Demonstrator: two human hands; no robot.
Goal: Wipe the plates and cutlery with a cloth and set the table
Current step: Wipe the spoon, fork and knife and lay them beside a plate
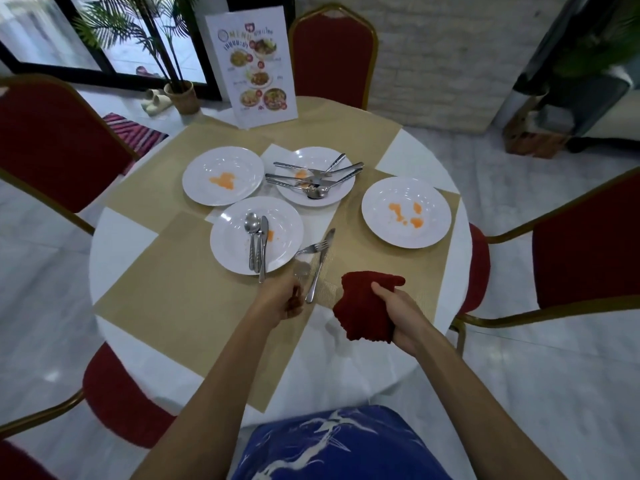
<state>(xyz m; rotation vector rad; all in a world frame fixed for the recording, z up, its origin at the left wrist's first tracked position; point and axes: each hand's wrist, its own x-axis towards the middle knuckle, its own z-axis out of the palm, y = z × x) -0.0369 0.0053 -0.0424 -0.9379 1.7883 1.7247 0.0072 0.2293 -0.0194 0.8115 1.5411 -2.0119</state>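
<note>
Up at the far edge of the round white-clothed tabletop (114, 244), on the tall white upright printed card (251, 67): "MENU" in large capitals across the top. Right beside and beneath, lines of Thai script, too blurred to read. Down by the dish photos, small red round tags, lettering too small to tell.

This looks like a restaurant dining room. A standing menu card (252, 67) with photographs of dishes sits at the far edge of the round tabletop (117, 251), which is dressed in white cloth and tan placemats (194, 306). Red padded banquet chairs (334, 57) with gold frames ring it. Sauce-smeared white plates (223, 176) and heaped cutlery (311, 174) lie there. Behind, a potted palm (180, 95) stands by what seems a glazed door (41, 32).
</note>
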